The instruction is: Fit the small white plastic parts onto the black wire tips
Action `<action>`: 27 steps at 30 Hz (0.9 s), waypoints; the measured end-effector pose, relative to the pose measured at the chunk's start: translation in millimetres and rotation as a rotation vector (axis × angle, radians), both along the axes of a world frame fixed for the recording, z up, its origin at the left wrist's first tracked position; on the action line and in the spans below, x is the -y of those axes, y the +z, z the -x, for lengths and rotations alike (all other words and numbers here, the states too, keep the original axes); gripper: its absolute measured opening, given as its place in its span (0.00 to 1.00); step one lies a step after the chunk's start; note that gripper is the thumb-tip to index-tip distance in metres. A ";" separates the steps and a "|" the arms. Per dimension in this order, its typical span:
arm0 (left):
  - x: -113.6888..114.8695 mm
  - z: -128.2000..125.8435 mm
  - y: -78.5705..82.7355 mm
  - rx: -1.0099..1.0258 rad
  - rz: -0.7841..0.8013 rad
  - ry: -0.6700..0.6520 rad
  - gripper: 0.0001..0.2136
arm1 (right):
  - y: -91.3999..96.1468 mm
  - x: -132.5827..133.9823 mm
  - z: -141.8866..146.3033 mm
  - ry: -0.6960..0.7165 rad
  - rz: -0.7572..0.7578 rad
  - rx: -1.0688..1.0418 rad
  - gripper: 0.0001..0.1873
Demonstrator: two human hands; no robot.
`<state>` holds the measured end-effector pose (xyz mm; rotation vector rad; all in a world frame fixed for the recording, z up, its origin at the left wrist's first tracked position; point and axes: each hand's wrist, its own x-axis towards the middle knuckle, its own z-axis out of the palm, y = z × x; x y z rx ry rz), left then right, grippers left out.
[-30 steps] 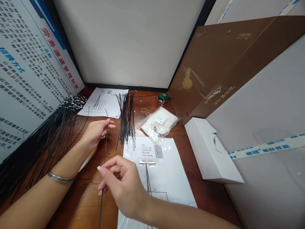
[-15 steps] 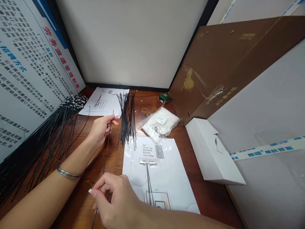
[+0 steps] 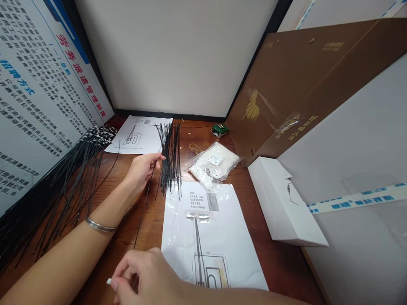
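Pinching a thin black wire (image 3: pixel 143 212) between thumb and fingers, my left hand (image 3: pixel 143 169) reaches over the wooden tabletop (image 3: pixel 152 218), its fingertips at the left edge of a bundle of black wires (image 3: pixel 171 156); whether they touch it I cannot tell. From those fingers the wire slants down toward me and passes out of sight behind my right hand (image 3: pixel 144 275). Between my right thumb and forefinger I grip a small white connector (image 3: pixel 109 281), which pokes out to the left, the other fingers curled; I cannot tell whether they grasp the wire too. A metal bangle (image 3: pixel 101 225) circles my left wrist.

Beside my right hand lies a printed drawing (image 3: pixel 241 237), with the bundle's near ends at its top edge. Beyond it rests a clear bag of white pieces (image 3: pixel 216 163), and farther back a green tape measure (image 3: pixel 219 130). At my left, a heap of black wires (image 3: pixel 85 169) with white ends leans by the printed poster (image 3: pixel 38 84).
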<state>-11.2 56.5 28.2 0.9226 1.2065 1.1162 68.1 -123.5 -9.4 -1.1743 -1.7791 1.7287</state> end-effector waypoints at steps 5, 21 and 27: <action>19.2 0.6 -9.2 -0.024 -0.007 -0.078 0.10 | 31.4 -5.3 -11.5 0.139 0.184 -0.085 0.06; 55.4 -4.4 -28.6 0.157 -0.030 -0.247 0.13 | 2.4 -135.7 -79.3 -0.427 -0.049 -0.383 0.11; 59.8 -5.9 -29.9 0.085 -0.076 -0.151 0.15 | -2.6 -134.9 -80.0 -0.455 -0.098 -0.405 0.13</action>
